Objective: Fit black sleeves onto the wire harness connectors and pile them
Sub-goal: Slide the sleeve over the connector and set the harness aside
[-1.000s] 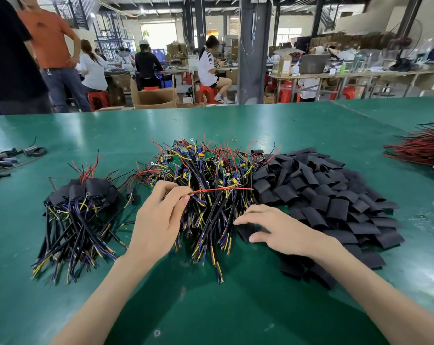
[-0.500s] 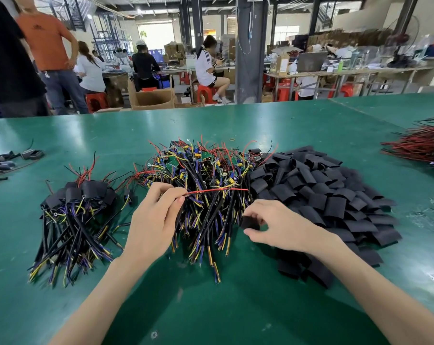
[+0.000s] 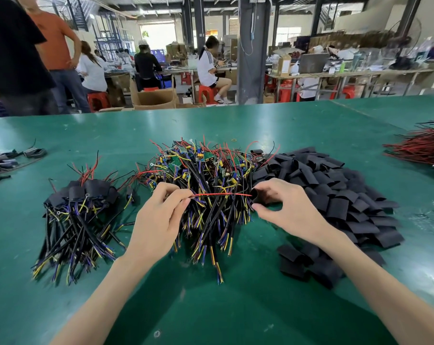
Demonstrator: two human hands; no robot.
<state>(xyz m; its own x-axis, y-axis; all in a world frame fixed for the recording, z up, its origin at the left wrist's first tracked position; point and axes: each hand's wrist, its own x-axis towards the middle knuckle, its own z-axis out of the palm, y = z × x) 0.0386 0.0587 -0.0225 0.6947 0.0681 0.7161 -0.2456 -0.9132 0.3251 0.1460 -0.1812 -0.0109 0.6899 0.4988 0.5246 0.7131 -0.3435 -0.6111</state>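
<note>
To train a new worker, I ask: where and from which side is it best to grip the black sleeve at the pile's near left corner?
Pinch the black sleeve by its left end, coming from the left over the green table. It lies flattened, and that end seems free, while other sleeves crowd its right side.

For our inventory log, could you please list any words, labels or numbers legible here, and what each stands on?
No text is legible.
Pale label on the distant cardboard box: too blurred to read.
Any print on the green circuit boards: too small to read.
</note>
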